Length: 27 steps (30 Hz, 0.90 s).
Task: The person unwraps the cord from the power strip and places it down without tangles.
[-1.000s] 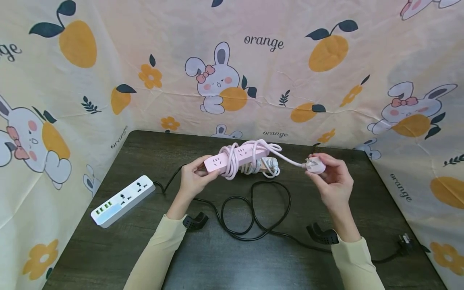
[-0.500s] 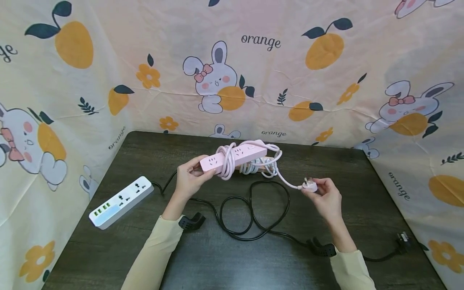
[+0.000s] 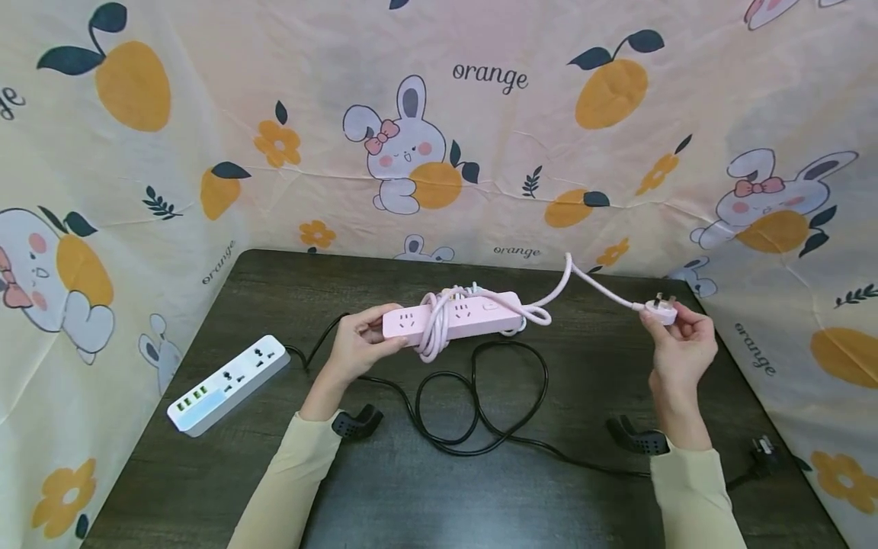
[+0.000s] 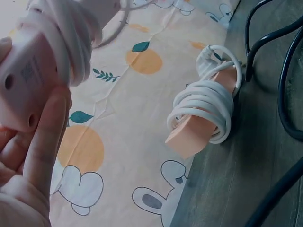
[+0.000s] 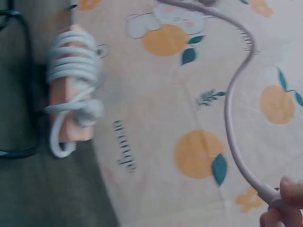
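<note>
My left hand (image 3: 360, 341) grips the left end of a pink power strip (image 3: 472, 314), held up over the table. Several turns of its pale pink cord (image 3: 434, 329) are wound round the strip's body. On the right, the fingers and thumb of my right hand (image 3: 684, 352) pinch the plug (image 3: 661, 312), its prongs pointing up. A loosened length of cord arches between strip and plug, and the right wrist view catches this cord (image 5: 228, 106) curving down to my fingers. Behind the pink strip, mostly hidden in the head view, lies a peach power strip (image 4: 193, 135) wrapped in white cord.
A white power strip (image 3: 229, 385) lies on the left of the dark table (image 3: 439, 511). Its black cord (image 3: 473, 451) loops across the middle towards a black plug (image 3: 763, 456) at the right edge. A printed cloth (image 3: 274, 46) hangs behind the table.
My right hand dipped with the plug, then moved out to the right and up, drawing a longer stretch of cord off the strip. The pink strip has lowered slightly, covering the peach one.
</note>
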{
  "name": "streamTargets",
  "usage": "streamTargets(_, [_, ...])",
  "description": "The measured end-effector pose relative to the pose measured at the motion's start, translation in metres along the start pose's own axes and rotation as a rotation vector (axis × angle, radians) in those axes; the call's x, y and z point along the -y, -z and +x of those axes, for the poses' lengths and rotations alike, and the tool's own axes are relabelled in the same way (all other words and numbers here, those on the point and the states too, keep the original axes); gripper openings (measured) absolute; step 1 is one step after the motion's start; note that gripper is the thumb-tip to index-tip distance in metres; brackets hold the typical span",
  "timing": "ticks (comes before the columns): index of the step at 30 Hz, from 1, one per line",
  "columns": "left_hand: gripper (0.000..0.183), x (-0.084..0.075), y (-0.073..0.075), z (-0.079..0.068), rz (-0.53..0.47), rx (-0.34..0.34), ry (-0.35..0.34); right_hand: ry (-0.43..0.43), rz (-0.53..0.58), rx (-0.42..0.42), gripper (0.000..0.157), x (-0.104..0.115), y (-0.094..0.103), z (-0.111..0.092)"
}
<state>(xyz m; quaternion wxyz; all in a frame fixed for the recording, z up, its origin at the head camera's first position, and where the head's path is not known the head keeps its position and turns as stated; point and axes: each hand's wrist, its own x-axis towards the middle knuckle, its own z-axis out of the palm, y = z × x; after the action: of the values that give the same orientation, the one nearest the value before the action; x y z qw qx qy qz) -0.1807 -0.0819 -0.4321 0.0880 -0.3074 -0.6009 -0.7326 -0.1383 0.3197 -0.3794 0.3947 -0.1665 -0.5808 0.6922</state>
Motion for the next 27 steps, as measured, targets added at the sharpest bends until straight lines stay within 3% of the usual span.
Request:
streamTargets(4, [0.039,-0.001,-0.001,0.000,0.029,0.040,0.018,0.054,0.168,-0.039,0.037,0.022,-0.007,0.006])
streamTargets(9, [0.039,0.002,0.000,-0.002,0.090,0.042,0.018,0.142,0.363,-0.014,0.041,0.046,-0.005,0.007])
streamTargets(16, [0.036,0.008,0.003,-0.002,0.069,-0.133,-0.013,0.044,0.554,0.108,0.037,0.068,0.017,-0.002])
streamTargets(21, [0.033,0.008,0.007,0.001,0.051,-0.252,-0.049,-0.025,0.494,0.198,0.031,0.064,0.049,-0.006])
streamTargets(27, [0.032,0.000,0.013,0.007,0.118,-0.370,0.004,-0.072,0.332,0.382,0.027,0.040,0.093,-0.012])
